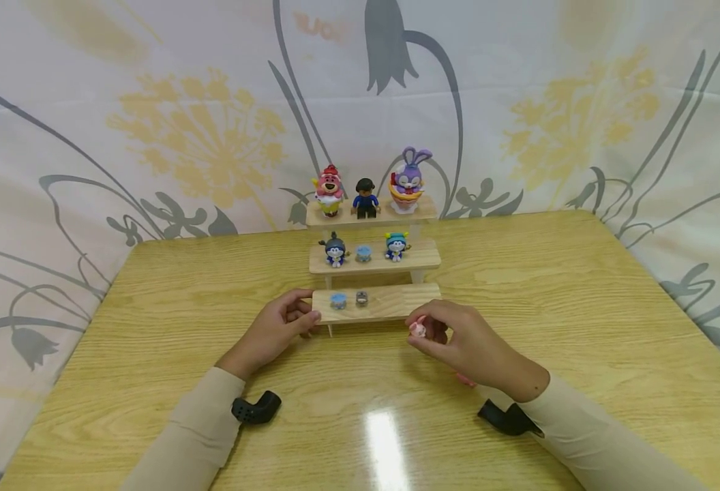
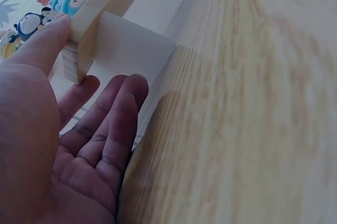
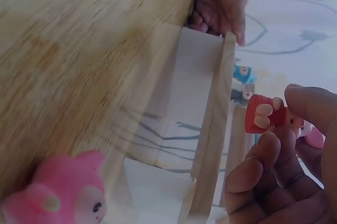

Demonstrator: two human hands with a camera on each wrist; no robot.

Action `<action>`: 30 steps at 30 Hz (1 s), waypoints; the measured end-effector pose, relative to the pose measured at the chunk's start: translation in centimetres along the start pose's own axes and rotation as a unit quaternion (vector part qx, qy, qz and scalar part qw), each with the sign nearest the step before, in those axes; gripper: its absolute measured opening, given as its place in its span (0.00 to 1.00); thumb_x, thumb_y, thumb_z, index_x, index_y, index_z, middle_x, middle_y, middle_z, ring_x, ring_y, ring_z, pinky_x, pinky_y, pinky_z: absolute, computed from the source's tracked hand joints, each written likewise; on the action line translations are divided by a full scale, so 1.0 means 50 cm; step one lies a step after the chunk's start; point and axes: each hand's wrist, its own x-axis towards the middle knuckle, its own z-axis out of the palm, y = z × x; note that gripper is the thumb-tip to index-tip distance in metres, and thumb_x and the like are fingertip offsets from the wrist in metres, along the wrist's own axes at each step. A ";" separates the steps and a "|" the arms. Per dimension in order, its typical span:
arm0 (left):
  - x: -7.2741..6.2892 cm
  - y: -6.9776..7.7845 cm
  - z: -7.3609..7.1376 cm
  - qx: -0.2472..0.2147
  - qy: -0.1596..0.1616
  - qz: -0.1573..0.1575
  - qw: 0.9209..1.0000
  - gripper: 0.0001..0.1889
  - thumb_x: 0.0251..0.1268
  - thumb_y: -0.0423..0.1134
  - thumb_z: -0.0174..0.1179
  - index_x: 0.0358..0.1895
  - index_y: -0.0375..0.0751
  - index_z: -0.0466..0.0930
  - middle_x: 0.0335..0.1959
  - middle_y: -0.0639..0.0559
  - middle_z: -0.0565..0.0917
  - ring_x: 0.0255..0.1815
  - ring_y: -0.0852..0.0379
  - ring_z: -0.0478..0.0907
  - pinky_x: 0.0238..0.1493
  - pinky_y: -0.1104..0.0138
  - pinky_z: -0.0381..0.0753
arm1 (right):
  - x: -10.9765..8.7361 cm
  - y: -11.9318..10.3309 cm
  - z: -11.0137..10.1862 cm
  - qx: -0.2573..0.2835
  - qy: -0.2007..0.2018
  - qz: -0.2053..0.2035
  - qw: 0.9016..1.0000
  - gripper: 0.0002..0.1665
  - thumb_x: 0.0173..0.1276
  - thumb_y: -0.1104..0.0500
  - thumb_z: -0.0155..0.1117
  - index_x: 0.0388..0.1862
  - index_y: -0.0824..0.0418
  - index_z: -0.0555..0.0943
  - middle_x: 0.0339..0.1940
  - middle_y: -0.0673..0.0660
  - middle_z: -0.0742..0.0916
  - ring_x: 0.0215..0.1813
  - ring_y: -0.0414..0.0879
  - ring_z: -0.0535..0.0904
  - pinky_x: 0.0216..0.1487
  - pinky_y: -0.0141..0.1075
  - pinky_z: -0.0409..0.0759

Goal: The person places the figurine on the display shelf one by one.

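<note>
A three-tier wooden display stand [image 1: 391,302] stands on the table. My left hand [image 1: 278,332] holds the left end of its lowest board, thumb on the top edge and index finger below; the other fingers extend under it. My right hand [image 1: 467,341] pinches a small pink figurine [image 1: 418,329] with a red base [image 3: 258,113], just in front of the board's right end. On that lowest board sit a small blue figurine [image 1: 338,301] and a grey one [image 1: 362,298]. A pink pig-like figurine [image 3: 63,190] lies on the table near my right wrist, mostly hidden in the head view.
The middle tier bears a dark-haired figurine [image 1: 335,250], a blue one [image 1: 363,254] and a teal-hatted one [image 1: 396,247]. On top are a pink bear [image 1: 329,192], a blue-clad toy person [image 1: 366,199] and a purple rabbit [image 1: 409,181]. Patterned cloth hangs behind.
</note>
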 end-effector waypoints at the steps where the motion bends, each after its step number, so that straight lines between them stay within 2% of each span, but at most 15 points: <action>1: 0.000 0.000 0.000 0.001 0.000 -0.001 1.000 0.31 0.76 0.44 0.57 0.74 0.34 0.61 0.51 0.36 0.80 0.45 0.52 0.84 0.43 0.65 0.85 | 0.001 -0.001 0.000 0.001 -0.002 0.004 1.000 0.08 0.65 0.65 0.71 0.43 0.58 0.84 0.32 0.45 0.83 0.32 0.31 0.74 0.31 0.27 0.78; 18: 0.000 0.000 -0.001 -0.006 -0.002 0.005 1.000 0.30 0.76 0.43 0.57 0.74 0.34 0.61 0.51 0.36 0.80 0.44 0.52 0.84 0.43 0.65 0.85 | 0.003 0.000 0.007 0.001 -0.020 0.029 0.999 0.06 0.67 0.63 0.70 0.42 0.57 0.83 0.32 0.45 0.82 0.31 0.32 0.74 0.30 0.28 0.77; 30: -0.003 0.003 -0.001 -0.010 -0.002 0.009 1.000 0.30 0.76 0.43 0.57 0.74 0.33 0.61 0.50 0.36 0.80 0.44 0.53 0.84 0.43 0.65 0.85 | -0.004 0.002 0.011 -0.002 -0.059 0.044 0.997 0.06 0.69 0.61 0.69 0.43 0.60 0.83 0.32 0.44 0.82 0.32 0.32 0.74 0.31 0.28 0.78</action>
